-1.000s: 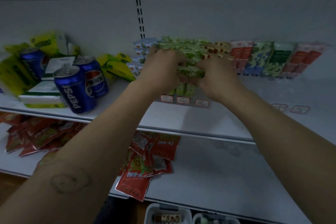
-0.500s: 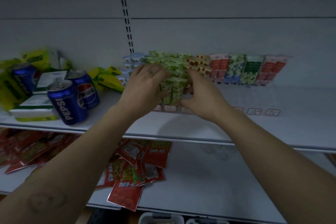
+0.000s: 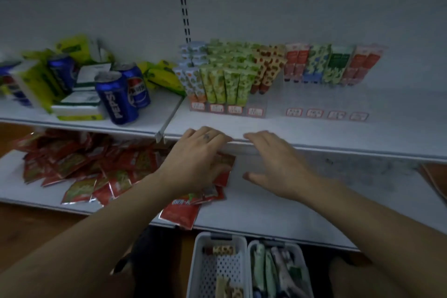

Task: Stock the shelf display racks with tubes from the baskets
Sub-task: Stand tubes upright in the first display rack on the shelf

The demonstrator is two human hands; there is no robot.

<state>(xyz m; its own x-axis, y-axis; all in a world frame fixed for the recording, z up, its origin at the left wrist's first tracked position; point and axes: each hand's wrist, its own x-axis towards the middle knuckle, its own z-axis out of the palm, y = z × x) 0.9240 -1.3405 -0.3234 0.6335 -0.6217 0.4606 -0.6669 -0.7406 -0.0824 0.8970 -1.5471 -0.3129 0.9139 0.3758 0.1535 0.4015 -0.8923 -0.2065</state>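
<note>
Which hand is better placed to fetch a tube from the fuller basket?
Probably right: the right hand is open and roughly above the fuller basket; the left hand is further aside.

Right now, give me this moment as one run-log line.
left hand: open, empty | right hand: open, empty | green tubes: upright in display rack | white baskets: holding tubes

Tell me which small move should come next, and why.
Probably lower the right hand to the right basket and take a tube. Both it and the left hand are open and empty, while the right rack has room in front.
</note>
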